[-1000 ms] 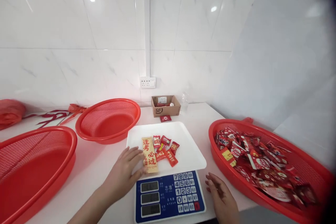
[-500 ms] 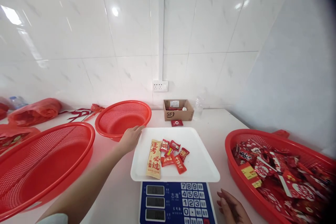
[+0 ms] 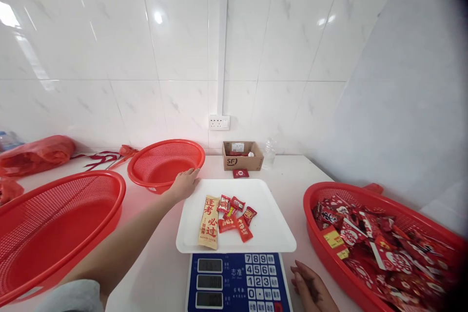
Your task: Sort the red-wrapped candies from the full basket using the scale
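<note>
My left hand (image 3: 185,184) reaches out to the back left corner of the white scale tray (image 3: 270,234), fingers extended beside the rim of a small red basket (image 3: 166,175). Whether it touches either one is hard to tell. On the tray lie a long cream packet (image 3: 208,223) with red writing and several small red wrapped snacks (image 3: 244,230). Below the tray is the blue scale panel (image 3: 237,282), with number keys and three displays. My right hand (image 3: 313,286) rests at the panel's right side, fingers loosely bent and apart, holding nothing visible.
A large red basket (image 3: 309,204) full of red snack packets stands at the right. Another red basket (image 3: 119,190) is at the left. Behind the tray are a cardboard box (image 3: 243,162), a red packet (image 3: 241,173) and a clear bottle (image 3: 269,151). Red bags (image 3: 40,153) lie back left.
The view has turned slightly, so the table's things sit a little further left. My left hand has edged slightly forward along the tray corner. The right hand stays beside the scale.
</note>
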Motion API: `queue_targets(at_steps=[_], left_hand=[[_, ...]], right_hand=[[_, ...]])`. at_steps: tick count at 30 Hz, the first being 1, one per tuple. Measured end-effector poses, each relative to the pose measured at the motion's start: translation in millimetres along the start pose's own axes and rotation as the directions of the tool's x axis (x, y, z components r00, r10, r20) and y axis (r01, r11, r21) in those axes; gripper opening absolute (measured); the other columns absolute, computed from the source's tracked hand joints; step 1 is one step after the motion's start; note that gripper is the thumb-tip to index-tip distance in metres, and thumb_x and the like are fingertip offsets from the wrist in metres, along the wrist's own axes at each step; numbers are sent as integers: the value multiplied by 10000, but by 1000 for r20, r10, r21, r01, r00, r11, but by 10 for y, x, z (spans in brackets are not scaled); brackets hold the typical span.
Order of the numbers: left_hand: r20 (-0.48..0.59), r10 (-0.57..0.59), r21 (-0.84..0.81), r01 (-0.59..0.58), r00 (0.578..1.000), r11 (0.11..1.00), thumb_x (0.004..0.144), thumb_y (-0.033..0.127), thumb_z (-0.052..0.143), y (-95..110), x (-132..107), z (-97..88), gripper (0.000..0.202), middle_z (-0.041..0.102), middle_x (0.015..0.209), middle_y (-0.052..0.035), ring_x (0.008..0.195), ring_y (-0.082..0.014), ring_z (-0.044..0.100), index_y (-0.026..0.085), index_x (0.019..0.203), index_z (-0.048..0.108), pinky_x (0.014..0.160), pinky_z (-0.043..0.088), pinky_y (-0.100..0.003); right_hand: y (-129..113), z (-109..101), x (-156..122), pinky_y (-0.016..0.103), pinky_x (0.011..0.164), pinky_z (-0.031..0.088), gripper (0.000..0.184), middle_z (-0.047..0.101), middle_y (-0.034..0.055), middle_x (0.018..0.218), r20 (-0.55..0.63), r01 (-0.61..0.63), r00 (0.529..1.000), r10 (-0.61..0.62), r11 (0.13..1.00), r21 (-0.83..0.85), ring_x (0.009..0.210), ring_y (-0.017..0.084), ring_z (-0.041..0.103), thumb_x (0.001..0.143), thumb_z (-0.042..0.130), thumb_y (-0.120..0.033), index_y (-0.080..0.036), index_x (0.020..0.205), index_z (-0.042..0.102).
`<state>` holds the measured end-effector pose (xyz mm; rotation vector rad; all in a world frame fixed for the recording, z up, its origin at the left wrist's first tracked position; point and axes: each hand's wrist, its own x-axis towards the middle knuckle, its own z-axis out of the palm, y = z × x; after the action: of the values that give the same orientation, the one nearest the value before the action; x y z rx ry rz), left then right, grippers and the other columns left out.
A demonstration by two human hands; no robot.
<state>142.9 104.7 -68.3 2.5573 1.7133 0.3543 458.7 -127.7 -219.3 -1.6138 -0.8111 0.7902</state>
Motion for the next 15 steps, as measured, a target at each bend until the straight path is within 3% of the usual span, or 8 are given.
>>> queue_targets(at_steps=[3, 6, 9, 11, 15], left_hand=[[17, 48, -19, -48, 999, 999, 934, 323, 346, 95, -36, 2, 430, 374, 1438, -167, 1362, -325, 256, 178, 1332, 422, 1061, 219, -548], [72, 203, -75, -198, 977, 977, 929, 429, 351, 303, -173, 20, 511, 305, 1481, -156, 1391, -307, 176, 165, 1365, 390, 1089, 206, -513], [141, 384, -147, -364, 913, 920, 885, 541, 402, 536, -347, 75, 576, 336, 1480, -81, 1385, -259, 221, 254, 1383, 370, 1094, 250, -443], [152, 472, -186, -444, 868, 877, 863, 580, 420, 655, -427, 127, 605, 370, 1463, -64, 1367, -256, 274, 291, 1390, 351, 1089, 256, -450], [105, 511, -198, -485, 853, 852, 903, 541, 357, 772, -459, 202, 553, 454, 1394, -97, 1283, -265, 394, 242, 1368, 385, 1057, 288, -458]], right_hand=[[-146, 23, 57, 319, 659, 583, 527, 716, 78, 929, -10, -18, 1000, 19, 999, 45, 771, 246, 684, 602, 661, -585, -193, 955, 650], [-237, 45, 111, 315, 610, 573, 544, 711, 71, 894, -28, -3, 1000, 5, 998, 68, 701, 226, 672, 604, 662, -581, -173, 963, 646], [-226, 65, 128, 303, 625, 567, 540, 704, 62, 885, -38, 22, 999, -20, 999, 35, 703, 208, 662, 641, 639, -585, -169, 985, 640], [-192, 78, 117, 298, 638, 563, 536, 703, 57, 877, -41, 37, 998, -37, 999, 2, 700, 201, 658, 655, 618, -596, -177, 988, 640], [-147, 89, 77, 296, 663, 557, 528, 709, 55, 885, -34, 37, 999, -40, 997, -71, 715, 204, 663, 673, 589, -600, -189, 1001, 639]])
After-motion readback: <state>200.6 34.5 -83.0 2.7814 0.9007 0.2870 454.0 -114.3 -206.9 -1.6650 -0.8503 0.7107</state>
